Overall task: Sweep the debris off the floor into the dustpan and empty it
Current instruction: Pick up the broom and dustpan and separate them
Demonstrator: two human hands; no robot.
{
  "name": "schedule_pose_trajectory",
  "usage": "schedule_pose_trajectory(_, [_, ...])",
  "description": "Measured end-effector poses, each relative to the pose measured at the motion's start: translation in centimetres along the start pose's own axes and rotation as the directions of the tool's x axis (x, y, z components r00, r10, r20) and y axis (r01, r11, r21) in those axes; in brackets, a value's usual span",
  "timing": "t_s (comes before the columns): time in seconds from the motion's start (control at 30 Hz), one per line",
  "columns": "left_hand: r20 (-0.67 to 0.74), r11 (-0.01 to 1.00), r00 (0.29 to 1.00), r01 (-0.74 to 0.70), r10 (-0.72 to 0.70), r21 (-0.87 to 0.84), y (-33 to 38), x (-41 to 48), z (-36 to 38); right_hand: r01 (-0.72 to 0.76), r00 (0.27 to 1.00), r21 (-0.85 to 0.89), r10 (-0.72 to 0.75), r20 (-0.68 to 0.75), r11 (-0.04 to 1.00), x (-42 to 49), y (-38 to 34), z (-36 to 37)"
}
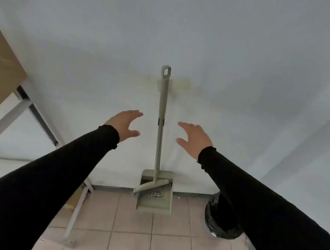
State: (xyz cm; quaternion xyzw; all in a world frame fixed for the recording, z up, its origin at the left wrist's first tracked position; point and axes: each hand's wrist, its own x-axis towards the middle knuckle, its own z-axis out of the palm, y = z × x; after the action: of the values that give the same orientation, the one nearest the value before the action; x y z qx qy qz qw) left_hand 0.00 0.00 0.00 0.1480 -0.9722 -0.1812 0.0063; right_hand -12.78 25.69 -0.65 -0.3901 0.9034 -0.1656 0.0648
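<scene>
- The dustpan (154, 202) stands upright at lower centre of the frame, its base on the tiled floor (133, 223) and its back against the white wall (189, 35).
- The broom (159, 140) sits with it, head slanted across the pan's upper part, handle rising up the wall to mid-frame.
- The left hand (124, 123) hovers left of the handle, fingers (135, 114) spread and loosely bent, holding nothing.
- The right hand (196, 141) hovers right of the handle, likewise spread, empty and not touching it.
- A black-lined bin (222, 230) sits at lower right.
- A wooden-topped bench (0, 71) is at upper left.
</scene>
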Motion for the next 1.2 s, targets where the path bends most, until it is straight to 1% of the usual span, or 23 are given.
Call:
schedule_pose_trajectory(0.03, [-0.043, 0.999, 0.998, -0.04, 0.041, 0.008, 0.2, 1.1, -0.4, 0.017, 0.999, 0.025, -0.016, -0.046, 1.0, 0.8, -0.4, -0.2])
schedule_pose_trajectory(0.1, [-0.08, 0.997, 0.994, -0.069, 0.07, 0.025, 0.9, 2.6, -1.5, 0.024, 0.994, 0.049, -0.019, -0.103, 0.999, 1.9, -1.3, -0.9])
schedule_pose_trajectory(0.17, [-0.087, 0.993, 0.99, -0.109, 0.113, 0.046, 1.7, 4.3, -2.4, 0.039, 0.992, 0.059, -0.032, -0.121, 0.998, 3.0, -2.3, -1.4])
schedule_pose_trajectory(0.33, [-0.034, 0.955, 0.975, -0.207, 0.219, 0.214, 2.4, 8.1, -2.9, 0.071, 0.982, 0.088, -0.054, -0.183, 0.994, 5.3, -3.5, -1.4])
schedule_pose_trajectory(0.43, [-0.003, 0.921, 0.954, -0.29, 0.301, 0.262, 2.9, 9.7, -3.3, 0.082, 0.976, 0.108, -0.059, -0.208, 0.991, 6.5, -4.0, -1.3])
schedule_pose_trajectory(0.53, [-0.012, 0.879, 0.924, -0.361, 0.383, 0.312, 3.4, 11.4, -3.5, 0.09, 0.971, 0.195, -0.043, -0.236, 0.977, 7.5, -4.5, -1.3])
schedule_pose_trajectory(0.67, [0.021, 0.851, 0.907, -0.403, 0.421, 0.337, 4.1, 13.1, -3.3, 0.105, 0.972, 0.285, -0.038, -0.232, 0.953, 8.2, -4.6, -1.4])
schedule_pose_trajectory(0.77, [0.06, 0.797, 0.869, -0.476, 0.491, 0.372, 4.8, 13.3, -4.3, 0.142, 0.967, 0.356, -0.053, -0.248, 0.924, 7.7, -4.1, -2.1])
schedule_pose_trajectory(0.87, [0.069, 0.721, 0.807, -0.559, 0.587, 0.41, 6.0, 12.4, -6.3, 0.186, 0.958, 0.458, -0.057, -0.281, 0.869, 6.5, -3.7, -3.6])
schedule_pose_trajectory(0.9, [0.072, 0.71, 0.799, -0.568, 0.597, 0.416, 6.3, 11.8, -7.0, 0.202, 0.956, 0.497, -0.058, -0.289, 0.844, 6.1, -3.7, -4.1])
schedule_pose_trajectory(0.93, [0.092, 0.717, 0.811, -0.557, 0.577, 0.419, 6.7, 11.2, -7.7, 0.209, 0.957, 0.545, -0.056, -0.283, 0.812, 5.6, -3.7, -4.4])
schedule_pose_trajectory(0.97, [0.126, 0.734, 0.839, -0.527, 0.528, 0.428, 7.1, 10.4, -8.2, 0.204, 0.964, 0.6, -0.052, -0.261, 0.773, 5.2, -3.7, -4.7])
schedule_pose_trajectory(1.07, [0.272, 0.788, 0.916, -0.393, 0.293, 0.474, 7.6, 8.3, -8.2, 0.146, 0.989, 0.767, -0.072, -0.13, 0.624, 3.9, -3.7, -4.2])
schedule_pose_trajectory(1.13, [0.347, 0.834, 0.924, -0.313, 0.158, 0.454, 7.3, 6.8, -6.6, 0.073, 0.996, 0.86, -0.078, -0.039, 0.506, 3.2, -3.6, -3.1])
schedule_pose_trajectory(1.2, [0.413, 0.904, 0.907, -0.243, 0.084, 0.351, 7.1, 5.2, -4.2, -0.048, 0.995, 0.922, -0.067, 0.08, 0.383, 2.3, -3.4, -1.6])
